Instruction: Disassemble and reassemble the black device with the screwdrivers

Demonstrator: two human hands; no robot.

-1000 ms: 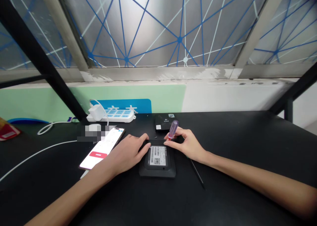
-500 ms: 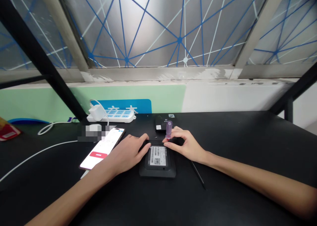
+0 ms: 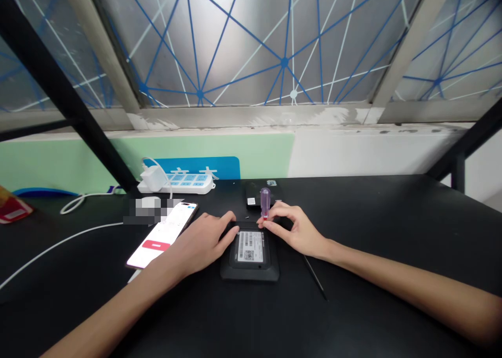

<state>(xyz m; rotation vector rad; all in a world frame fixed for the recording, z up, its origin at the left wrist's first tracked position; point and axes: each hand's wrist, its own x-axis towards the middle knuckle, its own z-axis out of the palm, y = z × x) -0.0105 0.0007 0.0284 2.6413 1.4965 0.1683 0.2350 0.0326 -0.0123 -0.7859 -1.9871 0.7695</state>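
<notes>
Screwdriver (image 3: 265, 200) with purple handle, head view: how does it stand?

Upright, handle up, just inside the top edge of the black drive enclosure (image 3: 250, 277). The enclosure lies flat, midway across the desk (image 3: 364, 300), nearer the near edge than the far one, its barcode label (image 3: 249, 246) facing up.

Right hand (image 3: 296, 232)?

Thumb and forefinger are pinched together on the shaft just below the handle, the other fingers curled behind. Tip hidden by the fingertips; I cannot tell whether it sits in a screw.

Left hand (image 3: 200, 243)?

Fingers together and slightly spread at the tips, laid over the enclosure's upper left corner, pressing or resting; which of the two cannot be told.

Loose items near the work?

Two tiny dark specks (image 3: 247, 217) just above the enclosure, too small to identify. A flat black slab (image 3: 257, 198) lies beyond them toward the far edge. A thin black rod (image 3: 315, 278) lies beside the right wrist.

Farther left?

A lit smartphone (image 3: 160, 235) under the left wrist's side, and a white power strip (image 3: 176, 183) at the far edge.
</notes>
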